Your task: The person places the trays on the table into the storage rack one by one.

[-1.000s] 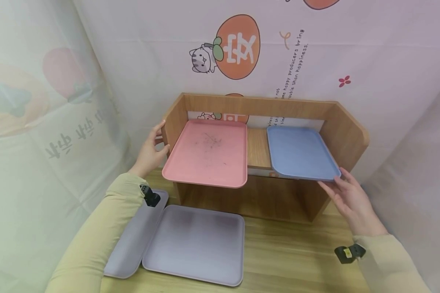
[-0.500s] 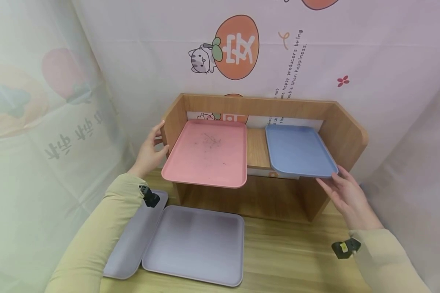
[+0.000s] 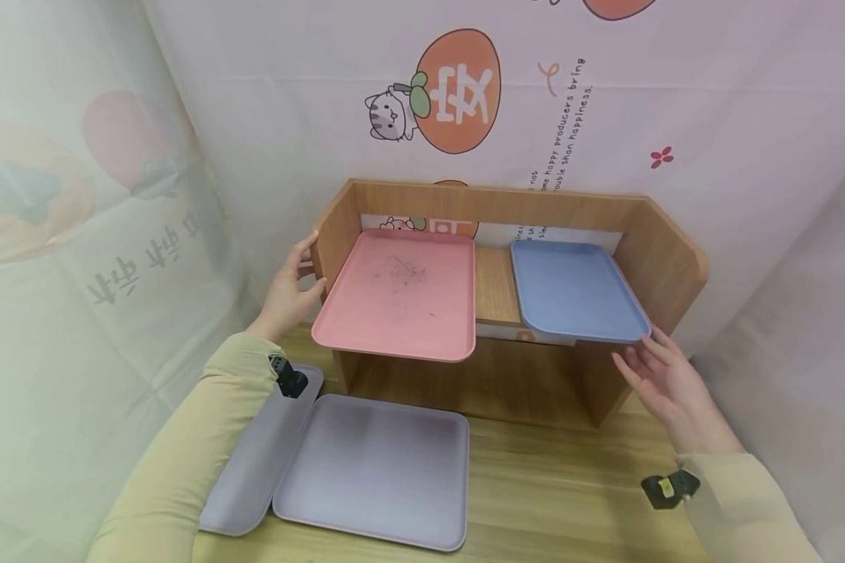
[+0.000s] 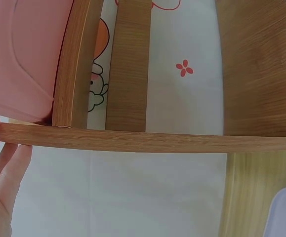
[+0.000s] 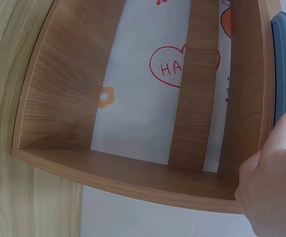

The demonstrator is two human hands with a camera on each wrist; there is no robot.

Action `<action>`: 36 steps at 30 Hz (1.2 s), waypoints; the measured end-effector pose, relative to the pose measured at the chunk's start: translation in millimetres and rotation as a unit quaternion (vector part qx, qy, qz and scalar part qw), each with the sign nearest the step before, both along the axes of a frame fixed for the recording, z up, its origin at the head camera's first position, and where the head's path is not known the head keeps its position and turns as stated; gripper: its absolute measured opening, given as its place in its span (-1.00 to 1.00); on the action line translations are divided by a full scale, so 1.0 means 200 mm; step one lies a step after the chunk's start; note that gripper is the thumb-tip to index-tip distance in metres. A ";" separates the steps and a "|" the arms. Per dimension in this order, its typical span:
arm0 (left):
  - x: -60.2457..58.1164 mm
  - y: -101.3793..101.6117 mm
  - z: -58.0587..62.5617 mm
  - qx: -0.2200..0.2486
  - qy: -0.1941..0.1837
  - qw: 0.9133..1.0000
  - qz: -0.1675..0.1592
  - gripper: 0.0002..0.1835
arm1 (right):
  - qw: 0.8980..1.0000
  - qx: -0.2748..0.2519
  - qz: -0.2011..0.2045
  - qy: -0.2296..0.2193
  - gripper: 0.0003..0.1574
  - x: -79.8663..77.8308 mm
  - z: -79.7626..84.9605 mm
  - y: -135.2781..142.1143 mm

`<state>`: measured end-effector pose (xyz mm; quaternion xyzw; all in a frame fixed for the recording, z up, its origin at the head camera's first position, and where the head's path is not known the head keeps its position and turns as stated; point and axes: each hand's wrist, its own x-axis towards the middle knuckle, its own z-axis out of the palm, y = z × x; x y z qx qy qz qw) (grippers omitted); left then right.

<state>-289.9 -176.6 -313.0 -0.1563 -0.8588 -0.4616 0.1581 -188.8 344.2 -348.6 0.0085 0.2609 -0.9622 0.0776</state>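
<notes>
A two-level wooden shelf (image 3: pixel 501 205) carries a pink tray (image 3: pixel 403 293) on the left of its upper board and a blue tray (image 3: pixel 579 291) on the right. Both trays stick out past the board's front edge. My left hand (image 3: pixel 287 288) holds the shelf's left side panel, fingers on the outside and thumb by the front edge, as the left wrist view shows (image 4: pixel 4 190). At the blue tray's near right corner, my right hand (image 3: pixel 672 383) touches the rim with its fingertips, the other fingers loosely spread. The right wrist view shows a fingertip against the blue tray's edge (image 5: pixel 284 74).
Two grey-lilac trays lie on the wooden table (image 3: pixel 549 493) in front: one flat tray (image 3: pixel 376 469) in the middle and another tray (image 3: pixel 253 461) partly under my left sleeve. White printed cloth (image 3: pixel 267 117) hangs behind and on both sides.
The blue tray has shifted slightly back into the shelf. My right hand's lower digit has come away from the tray's underside. My left hand stays where it was.
</notes>
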 end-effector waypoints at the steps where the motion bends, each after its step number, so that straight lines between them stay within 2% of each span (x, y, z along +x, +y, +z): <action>1: 0.00 0.00 0.00 -0.001 0.000 1.000 0.001 -0.19 | 1.000 -0.010 0.002 -0.005 -0.71 0.01 0.00 0.00; 6: -0.01 0.00 0.00 -0.002 -0.003 1.000 0.004 -0.18 | 0.997 -0.061 0.011 -0.047 -0.81 0.04 -0.05 0.02; 10: 0.00 0.00 0.00 0.003 -0.007 1.000 0.001 -0.17 | 0.996 -0.058 0.025 -0.057 -0.85 0.07 -0.12 0.02; 15: 0.00 0.00 0.01 0.006 -0.005 1.000 -0.004 -0.18 | 0.998 -0.011 0.063 -0.020 -0.75 0.10 -0.22 -0.01; 19: 0.01 0.00 0.01 0.008 -0.005 1.000 -0.007 -0.18 | 0.994 0.030 0.103 0.015 -0.66 0.12 -0.33 -0.06; 22: 0.00 0.00 0.01 0.009 -0.006 1.000 -0.009 -0.18 | 0.987 0.051 0.149 0.041 -0.57 0.14 -0.42 -0.10; 28: -0.01 0.00 -0.01 0.010 -0.003 1.000 -0.010 -0.18 | 0.961 0.101 0.247 0.080 -0.46 0.17 -0.60 -0.18; 33: -0.01 -0.01 -0.01 0.012 -0.005 1.000 -0.008 -0.17 | 0.947 0.170 0.264 0.066 -0.50 0.19 -0.72 -0.24; 36: -0.02 -0.01 -0.01 0.012 -0.007 1.000 -0.008 -0.16 | 0.941 0.189 0.269 0.075 -0.52 0.20 -0.80 -0.27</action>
